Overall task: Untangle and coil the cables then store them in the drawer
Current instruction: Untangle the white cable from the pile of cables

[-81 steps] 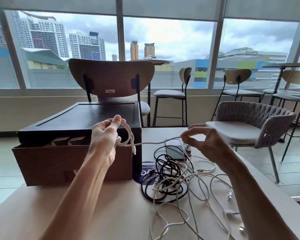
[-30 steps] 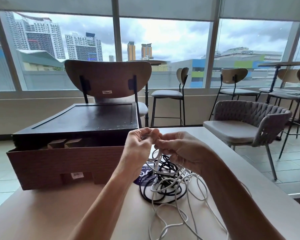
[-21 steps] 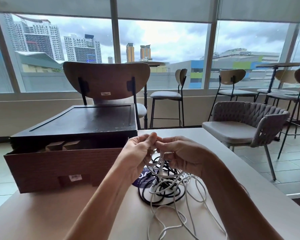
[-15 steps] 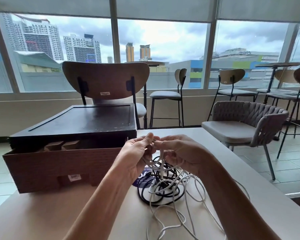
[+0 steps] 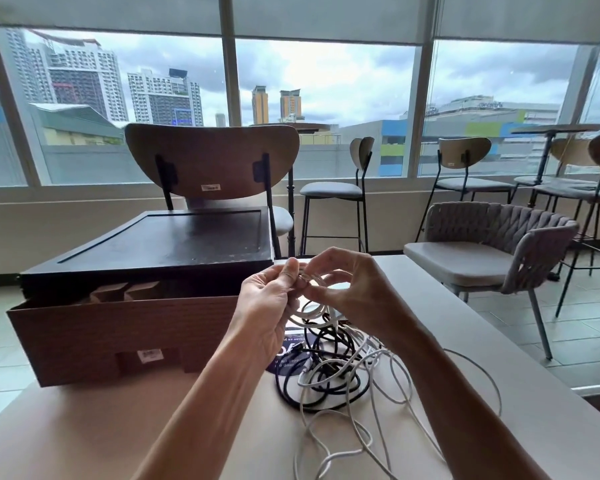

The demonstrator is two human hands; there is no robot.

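hands meet above the table [image 5: 66, 438], fingertips almost touching: the left hand [image 5: 269, 306] pinches small loops of a white cable [image 5: 314, 311] between thumb and fingers, likely so the wound turns cannot spring apart, while the right hand [image 5: 359, 289] curls round the same strand just beside it, seemingly to feed the next turn. the loops hang below the fingers, raised off the tangle [image 5: 326, 379] of black and white strands on the table, probably so the free length can draw out of the heap. the drawer [image 5: 84, 337] stands pulled open just left of the hands, ready for each coil. most cable lies loose, so coiling looks early.
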